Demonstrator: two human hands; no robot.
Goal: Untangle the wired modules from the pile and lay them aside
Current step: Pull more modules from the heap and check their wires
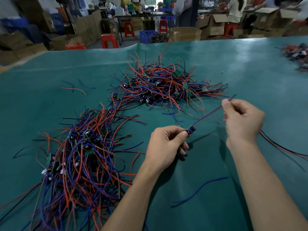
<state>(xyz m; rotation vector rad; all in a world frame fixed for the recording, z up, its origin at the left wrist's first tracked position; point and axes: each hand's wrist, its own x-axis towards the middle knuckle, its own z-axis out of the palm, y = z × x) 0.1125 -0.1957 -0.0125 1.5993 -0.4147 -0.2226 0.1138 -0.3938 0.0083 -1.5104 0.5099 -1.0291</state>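
tabletop (250, 64): covered in a teal sheet
far pile (163, 85): tangled wired modules, mid-table
near pile (80, 155): wired modules, front left
loose wires (75, 87): left of the far pile
blue wire (200, 189): lying alone in front

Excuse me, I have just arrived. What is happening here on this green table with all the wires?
A person is sorting small wired modules. The left hand pinches one module, and the right hand holds its blue wire stretched out above the green table. A tangled pile lies further back, and a second heap of modules lies at the left. A loose blue wire lies near the right forearm.
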